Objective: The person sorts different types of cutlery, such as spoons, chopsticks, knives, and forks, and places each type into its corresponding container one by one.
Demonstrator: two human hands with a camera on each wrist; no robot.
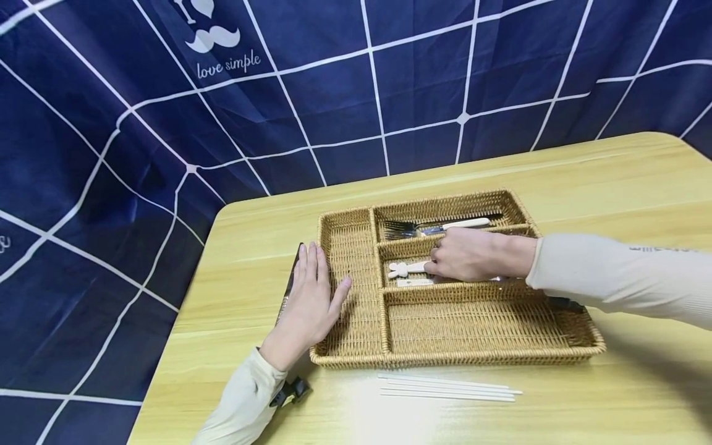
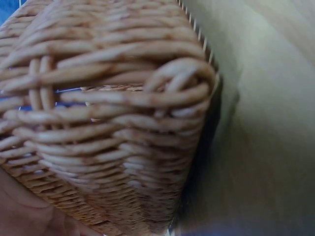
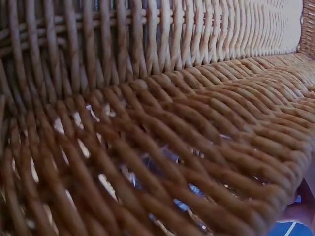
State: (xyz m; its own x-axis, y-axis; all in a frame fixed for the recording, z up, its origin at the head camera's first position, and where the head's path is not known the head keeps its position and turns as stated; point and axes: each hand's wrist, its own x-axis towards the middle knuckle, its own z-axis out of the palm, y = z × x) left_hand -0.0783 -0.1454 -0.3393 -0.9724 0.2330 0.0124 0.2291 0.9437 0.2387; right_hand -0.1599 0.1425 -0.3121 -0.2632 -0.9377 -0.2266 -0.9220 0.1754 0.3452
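Note:
A woven tray (image 1: pixel 461 357) with four compartments lies on the table. In its middle right compartment the right hand (image 1: pixel 473 254) reaches down with fingers curled by a white rabbit-shaped handle (image 1: pixel 402 269); its fingertips are hidden, so what it holds cannot be told. Beside that handle lies a flat white handle (image 1: pixel 414 282). The left hand (image 1: pixel 308 303) rests with straight fingers on the tray's left edge, next to a dark flat object on the table. Wicker (image 2: pixel 123 118) fills much of the left wrist view, with part of the left hand at lower left. Wicker (image 3: pixel 197 128) also fills the right wrist view.
The upper right compartment holds dark forks (image 1: pixel 402 227) and a white-handled utensil (image 1: pixel 466 224). Several thin white sticks (image 1: pixel 447 388) lie on the table in front of the tray. A blue cloth with white lines (image 1: pixel 334 93) hangs behind the table and at its left.

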